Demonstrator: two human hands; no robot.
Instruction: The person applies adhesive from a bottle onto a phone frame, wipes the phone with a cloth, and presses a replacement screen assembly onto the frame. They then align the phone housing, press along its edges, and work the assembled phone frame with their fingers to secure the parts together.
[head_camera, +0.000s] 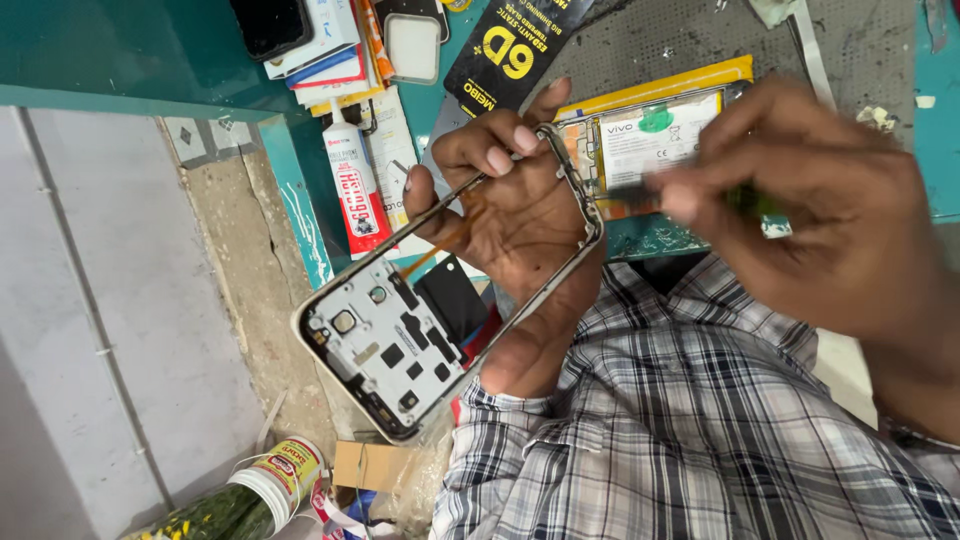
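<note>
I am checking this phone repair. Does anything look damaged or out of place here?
Yes. The phone frame in the left hand is gutted: its middle is an open hole, and an orange ribbon cable hangs loose across it. The right hand is blurred.

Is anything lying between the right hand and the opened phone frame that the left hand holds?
Nothing visible does. The left hand grips the phone frame from behind, its open middle bare. The right hand, blurred and pinching a small green tool, is just beside the frame's upper corner.
</note>
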